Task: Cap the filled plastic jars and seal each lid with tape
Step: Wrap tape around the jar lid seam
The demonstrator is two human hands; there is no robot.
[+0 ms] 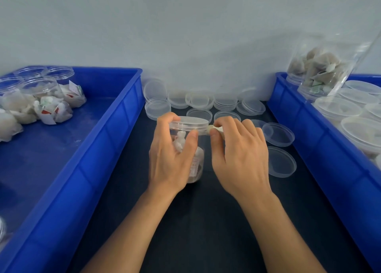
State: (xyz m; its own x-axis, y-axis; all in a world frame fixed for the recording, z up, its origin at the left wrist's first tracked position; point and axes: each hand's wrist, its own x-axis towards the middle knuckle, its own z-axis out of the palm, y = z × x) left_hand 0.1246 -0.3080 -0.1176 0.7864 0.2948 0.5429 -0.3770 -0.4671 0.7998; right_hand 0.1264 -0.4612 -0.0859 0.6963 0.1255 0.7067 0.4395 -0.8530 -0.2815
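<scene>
Work surface: a dark mat [206, 221] is seen nearest the camera, running between two blue trays, with both forearms reaching over it.
Left hand: the left hand [171, 155] is wrapped round the jar, thumb laid across the front just under the lid and fingers curled behind the rim.
Jar: a clear plastic jar [195, 159] is held upright at the middle of the mat; pale packets are seen inside it.
Lid: a clear lid [190, 123] is seated on the jar's mouth.
Right hand: the right hand [239, 155] is placed just right of the jar, with thumb and forefinger pinched on a small pale roll.
Tape: the pale roll of tape [216, 129] is held against the right edge of the lid; whether a strip is already stuck on cannot be told.
Loose lids: spare clear lids [278, 134] are scattered and stacked on the mat behind and to the right of the hands, up to the wall.
Left tray: a blue tray [86, 169] is seen holding open jars [41, 87] and white packets at its far end.
Right tray: a blue tray [321, 149] is filled with capped jars [362, 132]; one filled jar [321, 70] is tilted above them.
</scene>
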